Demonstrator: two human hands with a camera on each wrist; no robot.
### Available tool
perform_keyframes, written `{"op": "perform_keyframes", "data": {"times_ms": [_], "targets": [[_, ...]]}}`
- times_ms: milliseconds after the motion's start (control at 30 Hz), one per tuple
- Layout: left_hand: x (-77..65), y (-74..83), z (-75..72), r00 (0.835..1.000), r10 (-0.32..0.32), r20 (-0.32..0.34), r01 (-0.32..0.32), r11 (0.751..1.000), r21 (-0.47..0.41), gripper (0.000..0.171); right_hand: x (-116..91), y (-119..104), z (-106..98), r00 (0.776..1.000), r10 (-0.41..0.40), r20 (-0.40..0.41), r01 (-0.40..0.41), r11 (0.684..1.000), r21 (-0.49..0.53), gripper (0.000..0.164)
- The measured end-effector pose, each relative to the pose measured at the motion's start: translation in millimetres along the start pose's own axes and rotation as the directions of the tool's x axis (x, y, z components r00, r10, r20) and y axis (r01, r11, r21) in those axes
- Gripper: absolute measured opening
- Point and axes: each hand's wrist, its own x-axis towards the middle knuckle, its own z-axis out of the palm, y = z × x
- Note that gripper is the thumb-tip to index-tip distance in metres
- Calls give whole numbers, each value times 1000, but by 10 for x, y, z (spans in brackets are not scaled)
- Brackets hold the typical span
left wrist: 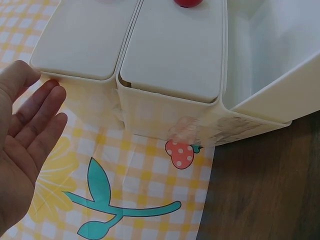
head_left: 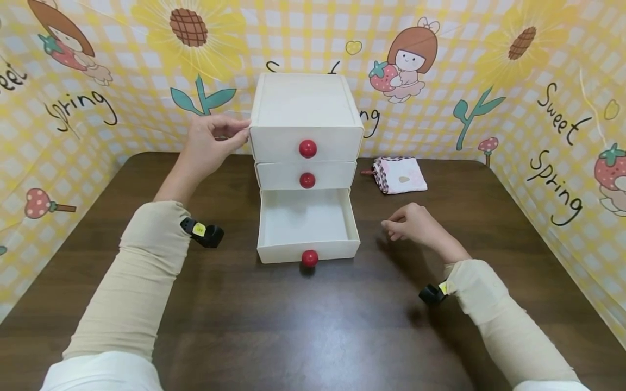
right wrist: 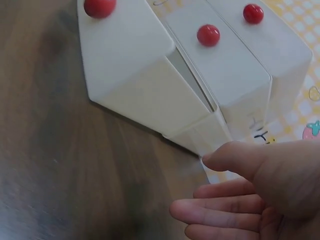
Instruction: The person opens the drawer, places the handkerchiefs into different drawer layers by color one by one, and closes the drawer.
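Note:
A white cabinet with three stacked drawers (head_left: 305,100) stands on the brown table, each drawer front bearing a round red knob (head_left: 307,149). The bottom drawer (head_left: 308,251) is pulled out and its bare white floor shows; the upper two are closed. My left hand (head_left: 212,138) is at the cabinet's upper left front corner. In the left wrist view, the thumb touches that corner and the fairly straight fingers (left wrist: 42,145) lie along the side. To the right of the pulled-out drawer, my right hand (head_left: 415,224) hovers over the table, fingers loosely bent, holding nothing.
A folded cloth (head_left: 403,175), white and pink with a checked edge and a red cord, lies right of the cabinet. The table (head_left: 274,326) is enclosed by a yellow checked curtain (head_left: 303,32) at the back and sides.

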Motion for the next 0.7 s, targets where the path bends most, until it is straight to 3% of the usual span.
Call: {"op": "perform_keyframes", "data": {"times_ms": [700], "targets": [[7, 31, -5, 1000, 13, 8, -14, 999, 41, 20, 222, 199, -444, 1000, -1, -29, 1, 1000, 15, 34]]}}
